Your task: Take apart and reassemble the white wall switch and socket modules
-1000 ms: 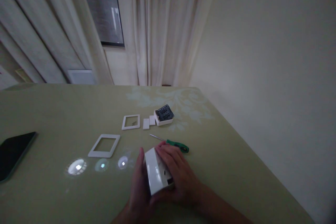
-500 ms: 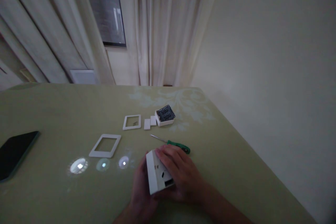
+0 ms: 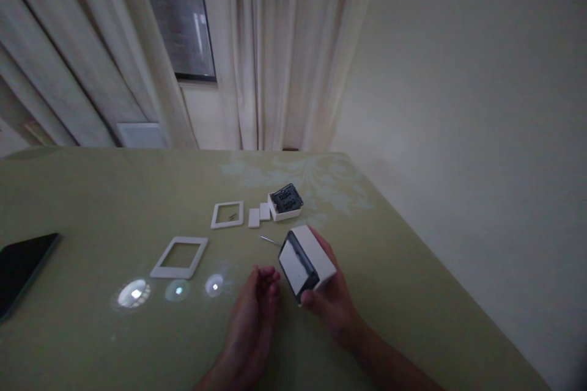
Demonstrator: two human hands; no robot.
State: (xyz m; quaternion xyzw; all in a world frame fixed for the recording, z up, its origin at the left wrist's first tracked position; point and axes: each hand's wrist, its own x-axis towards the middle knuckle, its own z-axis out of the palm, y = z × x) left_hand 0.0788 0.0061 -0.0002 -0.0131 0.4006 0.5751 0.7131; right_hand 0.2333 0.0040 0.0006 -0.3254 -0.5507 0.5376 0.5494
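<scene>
My right hand (image 3: 337,302) grips a white wall socket box (image 3: 316,256), thumb on the near edge and fingers round the far side. The box is tilted, and a dark-rimmed side with a white panel faces left. Just left of it my left hand (image 3: 254,324) is half curled with the palm turned inward, holding nothing and apart from the box. Behind the box lies a screwdriver; only its metal shaft (image 3: 269,240) shows, the green handle being hidden.
Farther back, a white box with a black switch insert (image 3: 287,198) stands beside two small white plates (image 3: 254,218). A white frame (image 3: 213,217) surrounds small screws, and a larger white frame (image 3: 156,272) lies nearer. A dark phone (image 3: 25,269) is at the left; a wall (image 3: 458,134) borders the right.
My left hand has let go of the socket box. My right hand has raised and turned it, so its socket holes no longer face me and it now covers the screwdriver's handle.
</scene>
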